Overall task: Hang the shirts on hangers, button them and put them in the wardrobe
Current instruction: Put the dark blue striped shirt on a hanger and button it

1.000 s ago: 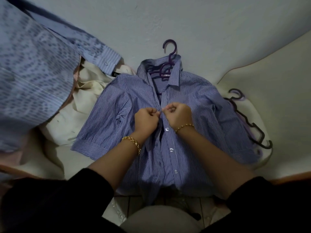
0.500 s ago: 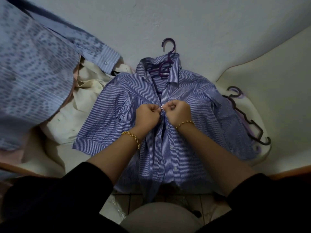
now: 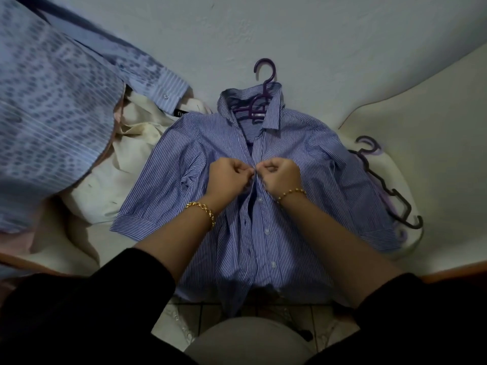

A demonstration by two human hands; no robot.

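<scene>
Blue with fine white stripes, the short-sleeved shirt (image 3: 184, 159) lies face up and spread flat on a pale cream surface (image 3: 421, 127). Its collar points toward the wall (image 3: 263, 27) and its hem hangs over the near edge above a tiled floor. We see a purple hanger (image 3: 266, 83) already inside it, the hook sticking out past the open collar and the shoulders of the hanger hidden under the cloth. Both sleeves lie out to the sides, each ending in a turned cuff. Small white buttons (image 3: 266, 231) run down the front band, and below the hands the two front edges gape a little. The left hand (image 3: 226, 177) and the right hand (image 3: 282, 175) meet at chest height just under the collar. Each is curled tight with thumb and fingertips pinching one front edge of the shirt, knuckles nearly touching. We cannot tell whether the button between them is through its hole. Each wrist wears a gold chain bracelet (image 3: 203, 209). Just beside the shirt's right sleeve lie spare hangers (image 3: 384, 185), dark and lilac. To the left we see crumpled cream cloth (image 3: 126, 143), and over it a pale blue patterned shirt (image 3: 52, 101).
</scene>
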